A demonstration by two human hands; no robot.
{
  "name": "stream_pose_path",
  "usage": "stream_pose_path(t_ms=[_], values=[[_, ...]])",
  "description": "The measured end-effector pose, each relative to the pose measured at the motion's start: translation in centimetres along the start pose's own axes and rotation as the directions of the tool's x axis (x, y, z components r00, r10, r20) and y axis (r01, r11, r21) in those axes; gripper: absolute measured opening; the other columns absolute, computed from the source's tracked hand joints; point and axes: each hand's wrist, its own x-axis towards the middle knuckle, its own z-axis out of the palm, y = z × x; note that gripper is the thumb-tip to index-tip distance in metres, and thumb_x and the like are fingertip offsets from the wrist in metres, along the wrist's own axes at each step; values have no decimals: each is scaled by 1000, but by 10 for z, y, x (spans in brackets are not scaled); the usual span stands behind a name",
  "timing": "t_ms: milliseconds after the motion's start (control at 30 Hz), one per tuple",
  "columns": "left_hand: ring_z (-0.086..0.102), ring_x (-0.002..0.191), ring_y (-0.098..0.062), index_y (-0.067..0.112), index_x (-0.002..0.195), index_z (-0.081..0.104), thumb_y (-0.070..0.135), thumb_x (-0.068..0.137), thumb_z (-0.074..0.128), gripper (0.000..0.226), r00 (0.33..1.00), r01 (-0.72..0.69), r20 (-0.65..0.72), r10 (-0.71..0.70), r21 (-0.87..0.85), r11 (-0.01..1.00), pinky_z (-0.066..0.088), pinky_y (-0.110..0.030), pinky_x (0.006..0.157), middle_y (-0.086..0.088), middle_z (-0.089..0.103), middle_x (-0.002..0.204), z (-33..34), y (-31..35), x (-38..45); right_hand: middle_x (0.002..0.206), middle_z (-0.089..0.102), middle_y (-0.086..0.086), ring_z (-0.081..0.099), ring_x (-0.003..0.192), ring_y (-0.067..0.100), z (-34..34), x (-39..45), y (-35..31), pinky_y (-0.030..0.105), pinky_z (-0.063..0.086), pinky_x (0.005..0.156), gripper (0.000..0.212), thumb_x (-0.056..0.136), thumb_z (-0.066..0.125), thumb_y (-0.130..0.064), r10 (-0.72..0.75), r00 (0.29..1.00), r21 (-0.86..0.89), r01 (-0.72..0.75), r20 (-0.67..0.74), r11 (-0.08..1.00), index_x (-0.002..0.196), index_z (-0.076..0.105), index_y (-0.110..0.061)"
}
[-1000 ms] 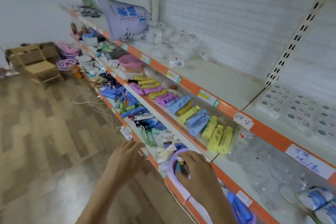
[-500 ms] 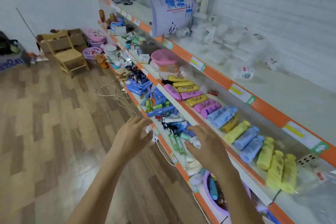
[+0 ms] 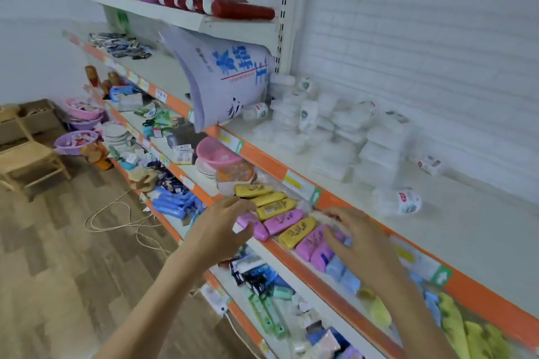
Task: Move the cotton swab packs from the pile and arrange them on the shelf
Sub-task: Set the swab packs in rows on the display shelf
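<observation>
Both hands, left [image 3: 217,232] and right [image 3: 360,242], empty, fingers spread; reach up-left of the white round cotton-swab pack [image 3: 408,201], into the white pack pile [image 3: 335,137].

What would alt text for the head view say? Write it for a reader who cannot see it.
Two bare hands, left hand and right hand, reach empty toward a store shelf where a pile of white cotton swab packs lies beside a large lilac bag. Yellow and pink bottles fill the shelf below.
</observation>
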Motion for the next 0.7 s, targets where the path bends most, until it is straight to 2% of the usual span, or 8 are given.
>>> stream_pose_path(t_ms=[100,233,300,400,467,533,600,700], values=[[55,102,-18,20,113,61,30,83,57,32,999,-45,5,45,31,999,47,-30,77,4,61,108,-2,-23,72,100,59,-13,57,98,12,-11,65,19,20,39,81,29,82,59,-36,5,993,7,-4,-115,1000,109,62,-24],[57,98,-14,19,111,63,49,75,38,52,998,-65,-2,65,11,998,46,-24,78,3,62,105,-5,-43,166,102,55,-17,52,100,5,-21,140,33,24,41,84,27,85,61,-27,11,984,35,-5,-177,999,112,59,-27],[57,101,-14,18,113,62,44,80,46,44,998,-59,-28,59,-2,998,48,-28,81,3,61,108,-4,-52,210,102,56,-17,51,99,3,-22,172,39,25,43,84,27,85,60,-27,19,980,54,-9,-199,999,113,59,-27],[53,108,-20,14,116,59,26,85,56,33,999,-32,-23,32,7,999,37,-23,80,-1,59,112,3,-69,269,104,58,-14,52,98,3,-15,209,51,26,45,85,28,86,59,-29,66,976,86,-49,-207,995,113,58,-26],[52,106,-26,12,115,56,25,84,58,34,999,41,-6,-41,-2,999,36,-25,77,-6,55,112,10,-83,300,106,59,-12,53,99,3,-9,231,57,22,42,84,29,86,60,-29,101,976,104,-82,-192,991,115,57,-26],[47,111,-29,9,118,53,30,84,62,41,994,108,-17,-108,-1,994,40,-32,86,-9,51,117,19,-98,324,110,58,-8,52,100,6,0,254,62,19,38,82,35,85,62,-28,150,976,126,-130,-160,983,118,54,-24],[38,121,-28,6,128,42,36,84,62,57,993,115,26,-117,82,990,38,-36,95,-11,43,129,30,-115,344,116,55,-5,50,102,7,12,275,65,19,37,85,46,83,64,-29,209,968,164,-185,-142,969,126,48,-22],[36,122,-27,8,129,36,46,86,54,60,977,69,167,-129,325,943,40,-35,92,-12,38,131,46,-129,363,125,47,-5,46,111,10,29,299,63,29,40,95,66,81,67,-34,298,942,282,-248,-151,927,138,33,-24]])
